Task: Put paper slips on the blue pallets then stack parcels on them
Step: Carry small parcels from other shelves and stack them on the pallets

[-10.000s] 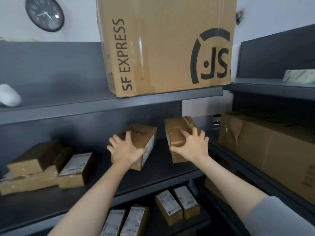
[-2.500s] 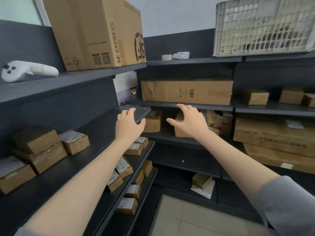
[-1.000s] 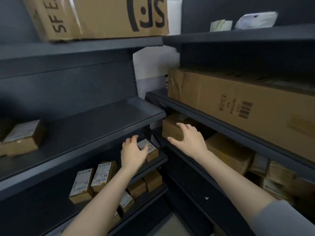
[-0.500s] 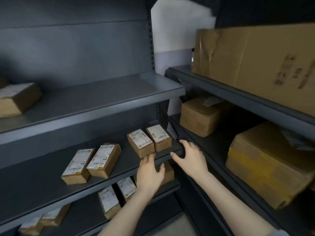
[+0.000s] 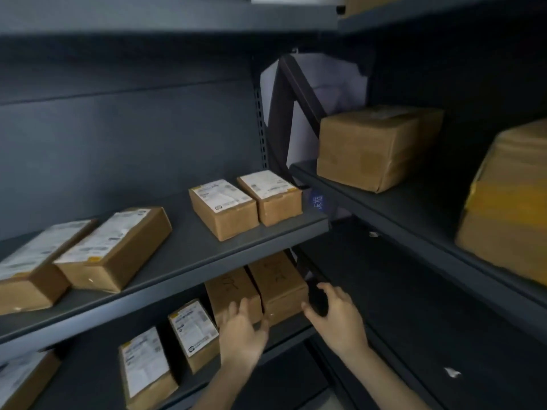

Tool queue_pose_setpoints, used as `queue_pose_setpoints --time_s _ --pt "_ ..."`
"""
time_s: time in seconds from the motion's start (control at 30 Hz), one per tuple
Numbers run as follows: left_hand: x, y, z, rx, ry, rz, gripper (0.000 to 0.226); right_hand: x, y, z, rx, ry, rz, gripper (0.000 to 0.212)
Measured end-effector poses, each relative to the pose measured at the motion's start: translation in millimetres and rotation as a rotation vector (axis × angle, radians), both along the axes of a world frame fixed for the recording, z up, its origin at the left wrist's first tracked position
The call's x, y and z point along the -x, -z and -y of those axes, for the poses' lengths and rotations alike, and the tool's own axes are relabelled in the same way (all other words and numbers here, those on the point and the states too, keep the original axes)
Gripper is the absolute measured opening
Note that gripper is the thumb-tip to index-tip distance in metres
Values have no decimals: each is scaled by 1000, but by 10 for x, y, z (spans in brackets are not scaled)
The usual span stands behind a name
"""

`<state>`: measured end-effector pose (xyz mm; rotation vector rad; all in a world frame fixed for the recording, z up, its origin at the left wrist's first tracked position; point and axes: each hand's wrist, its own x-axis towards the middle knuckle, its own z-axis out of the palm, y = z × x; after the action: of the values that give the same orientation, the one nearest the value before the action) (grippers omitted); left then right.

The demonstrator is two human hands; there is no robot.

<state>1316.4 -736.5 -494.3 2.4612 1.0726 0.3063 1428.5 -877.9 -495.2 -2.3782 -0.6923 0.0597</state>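
Hands hovered spread and empty: left hand (image 5: 242,329) before plain parcel (image 5: 231,291), right hand (image 5: 337,318) just beside neighbouring parcel (image 5: 281,282).

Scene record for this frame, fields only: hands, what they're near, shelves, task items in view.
left hand: open, fingers spread, in front of the left plain parcel; contact unclear, blurred
right hand: open, beside the right plain parcel; no grip seen
plain parcels: side by side on the lower shelf, no labels showing
middle shelf: four labelled parcels, in two pairs
right rack: large brown parcel, another nearer the camera
pallets, paper slips: not in view
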Motion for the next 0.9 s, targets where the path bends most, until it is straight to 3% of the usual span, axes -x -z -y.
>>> queue_pose_setpoints --time_s 0.17,0.43,0.63,0.9 --pt "-199 601 -478 -165 -27 15 62 -242 660 -536 29 -58 -6 82" --pt "-626 999 -1013 -287 -76 66 68 -544 1040 -1220 103 -46 36 109" --pt "-759 916 -1126 -167 -103 -136 79 -628 1134 -1391 141 17 60 106" --pt "-790 831 -1175 -57 -49 -173 82 -636 1188 -1428 41 13 54 101"
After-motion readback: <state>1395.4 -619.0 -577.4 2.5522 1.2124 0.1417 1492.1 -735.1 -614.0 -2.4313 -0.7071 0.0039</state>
